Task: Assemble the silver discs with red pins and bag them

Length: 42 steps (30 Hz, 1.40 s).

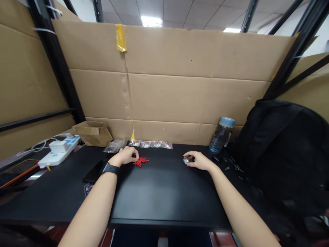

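Note:
My left hand rests on the black table, fingers curled and touching a small heap of red pieces. A black watch sits on that wrist. My right hand lies further right, fingers closed round a small clear packet. A row of clear packets with red pieces lies along the far edge of the table, just beyond both hands.
A cardboard wall backs the table. A small open cardboard box and a white power strip are at the left, a phone by my left wrist. A blue-capped water bottle and a black backpack stand at the right.

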Motion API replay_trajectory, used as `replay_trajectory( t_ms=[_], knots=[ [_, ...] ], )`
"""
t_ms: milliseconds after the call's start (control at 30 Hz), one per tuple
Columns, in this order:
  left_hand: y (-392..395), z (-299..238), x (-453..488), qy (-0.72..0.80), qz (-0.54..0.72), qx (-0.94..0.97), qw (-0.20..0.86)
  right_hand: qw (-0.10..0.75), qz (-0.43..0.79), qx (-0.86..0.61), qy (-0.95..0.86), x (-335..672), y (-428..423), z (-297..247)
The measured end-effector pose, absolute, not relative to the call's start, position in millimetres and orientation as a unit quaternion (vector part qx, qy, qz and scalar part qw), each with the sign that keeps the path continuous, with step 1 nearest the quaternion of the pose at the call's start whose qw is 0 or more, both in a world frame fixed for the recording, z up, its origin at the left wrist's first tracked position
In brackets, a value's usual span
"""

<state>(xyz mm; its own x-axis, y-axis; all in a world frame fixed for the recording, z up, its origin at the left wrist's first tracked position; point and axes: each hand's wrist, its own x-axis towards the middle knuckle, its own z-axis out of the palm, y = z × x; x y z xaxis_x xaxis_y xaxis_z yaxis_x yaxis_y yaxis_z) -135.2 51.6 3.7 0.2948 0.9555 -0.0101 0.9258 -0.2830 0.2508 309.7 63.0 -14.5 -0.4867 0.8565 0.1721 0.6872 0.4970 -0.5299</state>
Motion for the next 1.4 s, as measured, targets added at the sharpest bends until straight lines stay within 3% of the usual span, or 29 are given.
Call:
replay_trajectory(
  t_ms=[333,567,833,1033,1400],
  knots=[
    [50,8,-144,0.596,0.085,0.792,0.101,0.219,0.209,-0.462,-0.834,309,59,-10],
    [43,24,-128,0.525,0.245,0.808,0.110,0.230,0.200,-0.461,-0.833,308,54,-4],
    [26,23,-48,0.509,0.366,0.777,0.056,0.350,0.175,-0.425,-0.816,280,41,5],
    [13,20,-22,0.483,0.352,0.800,0.047,0.452,0.212,-0.366,-0.786,236,23,2],
    [3,6,2,0.435,0.388,0.812,-0.042,0.505,0.275,-0.309,-0.758,205,7,-7]
  ],
)
